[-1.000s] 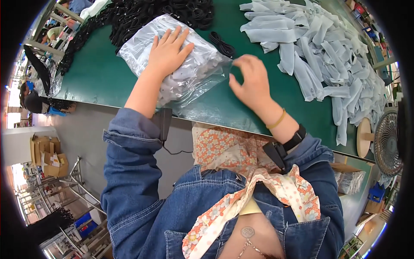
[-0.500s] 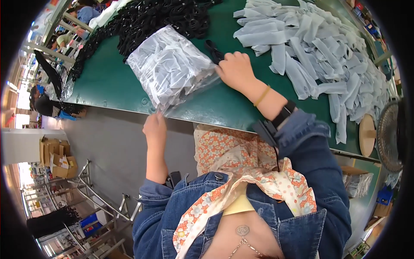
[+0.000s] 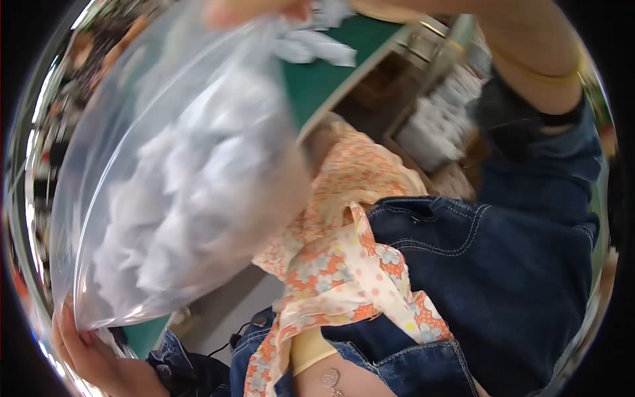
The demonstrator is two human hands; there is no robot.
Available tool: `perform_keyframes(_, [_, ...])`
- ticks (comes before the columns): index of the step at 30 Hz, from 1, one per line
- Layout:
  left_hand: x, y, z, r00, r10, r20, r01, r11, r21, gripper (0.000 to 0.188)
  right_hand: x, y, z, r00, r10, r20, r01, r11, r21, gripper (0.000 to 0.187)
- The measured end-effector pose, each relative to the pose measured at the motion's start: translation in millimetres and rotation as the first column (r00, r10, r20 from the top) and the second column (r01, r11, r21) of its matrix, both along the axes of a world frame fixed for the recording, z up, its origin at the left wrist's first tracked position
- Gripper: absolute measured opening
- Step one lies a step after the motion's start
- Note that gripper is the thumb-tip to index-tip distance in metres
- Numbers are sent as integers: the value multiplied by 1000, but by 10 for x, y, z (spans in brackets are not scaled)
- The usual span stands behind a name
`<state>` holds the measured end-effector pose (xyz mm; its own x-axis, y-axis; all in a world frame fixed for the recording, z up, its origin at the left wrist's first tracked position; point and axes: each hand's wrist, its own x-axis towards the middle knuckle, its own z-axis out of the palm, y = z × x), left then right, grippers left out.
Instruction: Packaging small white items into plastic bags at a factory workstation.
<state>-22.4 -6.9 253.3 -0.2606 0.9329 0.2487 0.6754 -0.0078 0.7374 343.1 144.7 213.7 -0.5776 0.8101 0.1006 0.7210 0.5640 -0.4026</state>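
Note:
A clear plastic bag (image 3: 198,178), filled with crumpled pale grey-white fabric pieces, hangs tilted in the air close in front of me. At its lower left corner my left hand (image 3: 89,354) is closed on the bag's edge. My right hand (image 3: 258,10) is up at the top of the picture, gripping the upper edge of the bag; its fingers are blurred and partly cut off. The bag's contents are smeared by motion.
Behind the bag, part of the green table (image 3: 370,36) shows, with several loose grey-white fabric strips (image 3: 317,49) on it. Beneath the table on the right, packed clear bags (image 3: 440,122) sit in a box.
The bag has come up off the table, close to the camera, held by both hands. My right hand has risen to the top edge. The whole view has turned, and the black pile is hidden.

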Motion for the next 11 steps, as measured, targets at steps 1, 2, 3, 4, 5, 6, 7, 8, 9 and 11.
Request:
perform_keyframes(1, [431, 327, -485, 993, -83, -78, 92, 990, 111, 19, 392, -147, -70, 993, -111, 37, 115, 985, -132, 33])
perform_keyframes(2, [743, 437, -640, 976, -62, -207, 113, 963, 246, 19, 720, -306, -22, 990, -138, 15, 138, 961, -238, 39])
perform_keyframes(3, [863, 652, -701, 884, -316, -344, 375, 919, 119, 19, 1054, -647, 163, 979, -206, 4, 196, 927, -318, 46])
perform_keyframes(4, [993, 860, -731, 711, -537, -454, 590, 807, -30, 20, 1341, -744, 87, 963, -269, 11, 260, 916, -305, 46])
perform_keyframes(5, [1317, 1148, -756, 649, -734, -201, 716, 678, -166, 17, 1660, -871, -54, 970, -171, -172, 139, 973, -185, 39])
perform_keyframes(6, [1766, 1357, -875, 577, -812, 86, 791, 529, -308, 18, 2052, -829, -403, 939, 8, -345, -32, 997, -63, 32])
perform_keyframes(7, [2141, 1505, -963, 491, -867, 89, 850, 454, -268, 22, 2314, -884, -563, 860, 198, -469, -165, 980, 111, 26])
perform_keyframes(8, [2482, 1642, -1076, 402, -912, 85, 899, 375, -228, 35, 2567, -1038, -619, 741, 397, -541, -269, 915, 302, 20])
perform_keyframes(9, [2720, 1770, -1235, 314, -948, 57, 935, 298, -193, 34, 2583, -1252, -626, 751, 367, -550, -236, 926, 295, 20])
perform_keyframes(11, [2924, 1769, -1321, 196, -980, 15, 970, 192, -147, 34, 2219, -1946, -233, 577, -787, 220, 811, 585, -35, 25])
